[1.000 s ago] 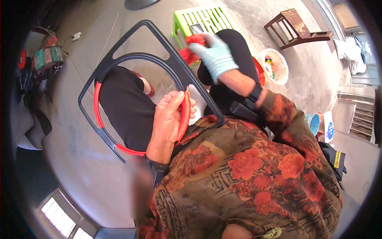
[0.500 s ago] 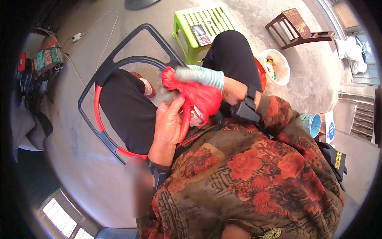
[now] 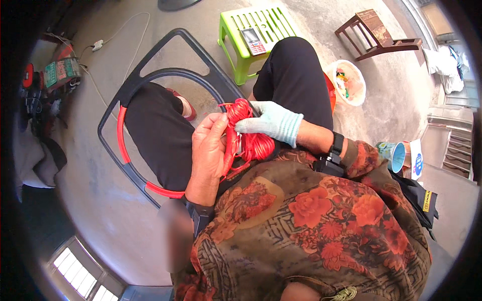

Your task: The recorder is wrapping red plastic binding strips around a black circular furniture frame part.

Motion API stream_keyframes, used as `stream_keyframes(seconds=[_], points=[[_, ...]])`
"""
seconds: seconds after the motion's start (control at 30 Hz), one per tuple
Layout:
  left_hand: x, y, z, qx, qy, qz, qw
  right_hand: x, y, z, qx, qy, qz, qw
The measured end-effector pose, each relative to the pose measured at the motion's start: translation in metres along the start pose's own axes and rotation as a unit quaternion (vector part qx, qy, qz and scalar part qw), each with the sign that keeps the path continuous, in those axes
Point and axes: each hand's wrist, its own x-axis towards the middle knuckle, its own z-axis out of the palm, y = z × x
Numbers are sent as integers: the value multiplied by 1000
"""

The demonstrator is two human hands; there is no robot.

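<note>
A black frame (image 3: 114,142) with a rounded rim and open loops lies over my lap. Glossy red cord is wound tightly around parts of its rim, one being the red wrapped section (image 3: 122,135) at the left. My bare left hand (image 3: 206,155) pinches the red cord beside the wrapped bar, thumb and fingers together. In a pale mint knitted glove, my right hand (image 3: 273,120) is closed on a loose bundle of red cord (image 3: 258,145). The bundle hangs against the frame's near right side; the gloved fingertips are partly hidden behind it.
Beyond my knee stands a green plastic stool (image 3: 241,55) with a keypad phone (image 3: 252,41) on it. To its right are a small brown wooden chair (image 3: 374,32) and a white bucket (image 3: 355,80) with scraps inside. A white cable (image 3: 138,47) runs over the floor at left.
My right hand has come down and slightly right with the cord bundle, and its motion blur is gone. The left hand stays close to the wrapped bar.
</note>
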Motion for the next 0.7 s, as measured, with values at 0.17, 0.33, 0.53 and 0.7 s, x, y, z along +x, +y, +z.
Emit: stream_keyframes(seconds=[0.17, 0.33, 0.53, 0.7], points=[[3, -3, -9, 31, 9, 6, 999, -3, -7, 2, 63, -22, 38, 997], [2, 0, -10, 24, 20, 7, 999, -17, -19, -44, -210, -95, 33, 972], [-1, 3, -8, 28, 17, -18, 999, -64, -56, -94, 28, 176, 70, 981], [4, 4, -7, 25, -11, -16, 999, -31, -39, -88, -32, 232, -79, 969]])
